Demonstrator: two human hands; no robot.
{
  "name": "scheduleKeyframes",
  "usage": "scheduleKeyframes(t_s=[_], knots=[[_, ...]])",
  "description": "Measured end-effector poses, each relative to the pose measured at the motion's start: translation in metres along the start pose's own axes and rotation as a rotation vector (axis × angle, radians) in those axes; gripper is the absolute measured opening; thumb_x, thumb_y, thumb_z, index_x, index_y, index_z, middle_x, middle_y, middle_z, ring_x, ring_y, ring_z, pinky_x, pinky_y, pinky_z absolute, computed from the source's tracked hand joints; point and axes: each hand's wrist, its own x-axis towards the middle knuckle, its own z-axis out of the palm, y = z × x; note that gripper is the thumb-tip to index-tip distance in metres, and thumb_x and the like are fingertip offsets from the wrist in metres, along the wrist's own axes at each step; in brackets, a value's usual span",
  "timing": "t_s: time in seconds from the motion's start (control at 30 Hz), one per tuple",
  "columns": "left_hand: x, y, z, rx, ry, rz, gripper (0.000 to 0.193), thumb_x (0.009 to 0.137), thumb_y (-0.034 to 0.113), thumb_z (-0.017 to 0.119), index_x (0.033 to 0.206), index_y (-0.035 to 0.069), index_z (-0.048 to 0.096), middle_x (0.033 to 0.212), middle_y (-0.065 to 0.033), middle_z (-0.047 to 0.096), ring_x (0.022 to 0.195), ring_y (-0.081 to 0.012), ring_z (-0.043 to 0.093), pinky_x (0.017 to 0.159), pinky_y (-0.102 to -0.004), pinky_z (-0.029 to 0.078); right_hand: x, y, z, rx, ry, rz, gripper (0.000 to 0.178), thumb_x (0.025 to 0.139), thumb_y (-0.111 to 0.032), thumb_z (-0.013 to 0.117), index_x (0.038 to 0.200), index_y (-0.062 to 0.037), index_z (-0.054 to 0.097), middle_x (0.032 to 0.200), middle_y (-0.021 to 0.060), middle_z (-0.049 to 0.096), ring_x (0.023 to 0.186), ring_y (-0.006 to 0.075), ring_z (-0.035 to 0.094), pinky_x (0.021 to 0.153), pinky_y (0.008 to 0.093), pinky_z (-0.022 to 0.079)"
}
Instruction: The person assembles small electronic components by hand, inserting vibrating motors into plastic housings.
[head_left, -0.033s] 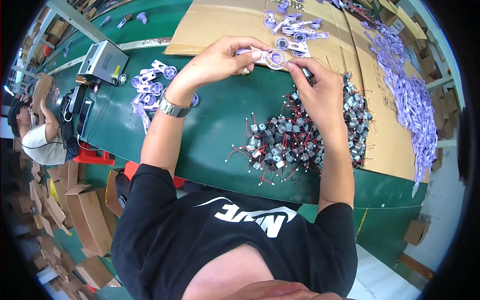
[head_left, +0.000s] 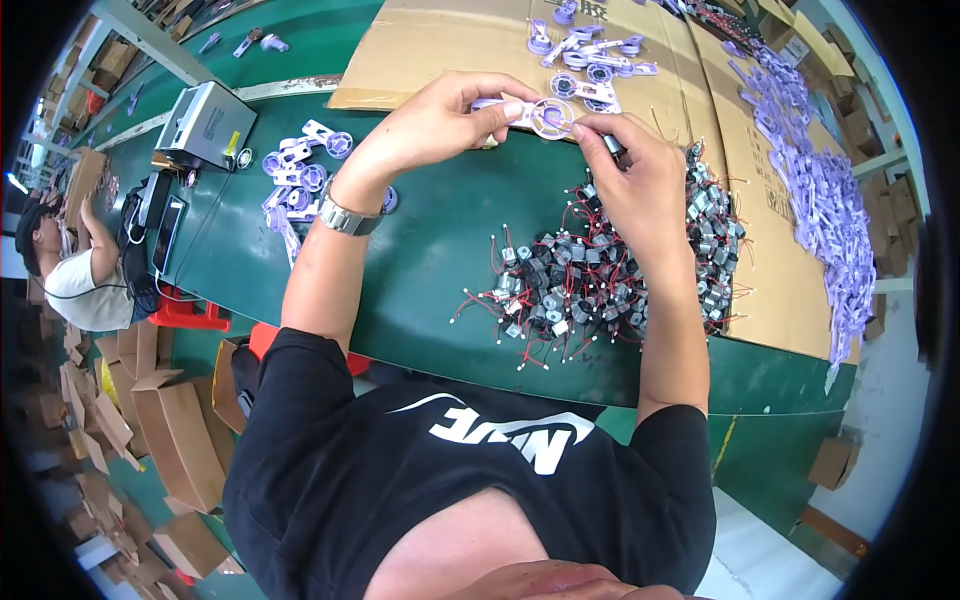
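My left hand (head_left: pixel 455 122) is closed, thumb and fingers pinching a pale purple plastic housing (head_left: pixel 552 118) with a round, spoked ring at its end. Its ring points toward my right hand (head_left: pixel 635 165), which is closed on a small motor (head_left: pixel 613 146), dark and silver and partly hidden by the fingers. The right thumb and fingertip meet at the ring's edge, where a thin reddish wire seems to show. Below the right wrist spreads a heap of small motors (head_left: pixel 570 285) with red wires and white plugs.
Purple housings (head_left: pixel 297 178) lie left of my left forearm. Others rest on the cardboard sheet (head_left: pixel 430 55) ahead, and a long pile (head_left: pixel 815 200) runs down the right. A grey box-shaped device (head_left: pixel 207 122) stands at left on the green table (head_left: pixel 430 290). Beyond sits another person (head_left: pixel 85 265).
A small purple part on the green surface at the far upper left has shifted slightly left. My hands and what they hold look the same.
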Motion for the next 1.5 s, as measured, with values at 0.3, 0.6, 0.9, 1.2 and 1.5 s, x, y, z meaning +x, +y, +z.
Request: scheduleKeyframes(t_s=[0.3, 0.6, 0.9, 1.2, 1.5], knots=[[0.001, -0.004, 0.003, 0.151, 0.008, 0.005, 0.031, 0.108, 0.021, 0.060, 0.133, 0.005, 0.069, 0.090, 0.0020, 0.064, 0.084, -0.0064, 0.057, 0.078, -0.0238, 0.052, -0.003, -0.001, -0.001, 0.016, -0.065, -0.167, 0.011, 0.090, 0.001, 0.073, 0.100, 0.0003, 0.075, 0.085, 0.0149, 0.070, 0.068, 0.0299, 0.067, 0.062, 0.0378, 0.052], [-0.003, 0.004, 0.006, 0.218, -0.011, 0.025, 0.030, 0.107, 0.023, 0.062, 0.129, 0.005, 0.071, 0.081, 0.0009, 0.062, 0.079, -0.0081, 0.056, 0.071, -0.0266, 0.048, -0.002, -0.003, 0.006, 0.081, -0.009, -0.219, 0.014, 0.089, 0.006, 0.071, 0.101, 0.0005, 0.074, 0.090, 0.0133, 0.071, 0.075, 0.0292, 0.069, 0.067, 0.0365, 0.054], [-0.005, 0.001, 0.012, 0.220, -0.012, 0.054, 0.030, 0.107, 0.024, 0.061, 0.129, 0.006, 0.070, 0.078, 0.0007, 0.060, 0.077, -0.0086, 0.055, 0.071, -0.0266, 0.048, -0.010, 0.001, 0.016, 0.186, -0.103, -0.076, 0.023, 0.086, 0.007, 0.073, 0.107, -0.0013, 0.071, 0.094, 0.0140, 0.073, 0.083, 0.0277, 0.072, 0.072, 0.0359, 0.055], [-0.012, 0.012, 0.019, 0.238, 0.067, 0.031, 0.030, 0.108, 0.025, 0.059, 0.131, 0.008, 0.070, 0.075, 0.0025, 0.057, 0.072, -0.0073, 0.051, 0.065, -0.0260, 0.044, -0.012, -0.005, 0.011, 0.219, -0.055, 0.029, 0.035, 0.083, 0.007, 0.077, 0.114, -0.0032, 0.064, 0.102, 0.0118, 0.072, 0.088, 0.0268, 0.072, 0.073, 0.0361, 0.056], [-0.013, 0.003, 0.028, 0.224, 0.159, 0.012, 0.031, 0.106, 0.024, 0.061, 0.133, 0.011, 0.072, 0.079, -0.0005, 0.066, 0.066, -0.0070, 0.055, 0.060, -0.0256, 0.047, -0.011, -0.005, 0.022, 0.199, -0.067, 0.087, 0.020, 0.091, -0.001, 0.077, 0.110, -0.0021, 0.074, 0.103, 0.0075, 0.073, 0.079, 0.0176, 0.071, 0.068, 0.0295, 0.057]])
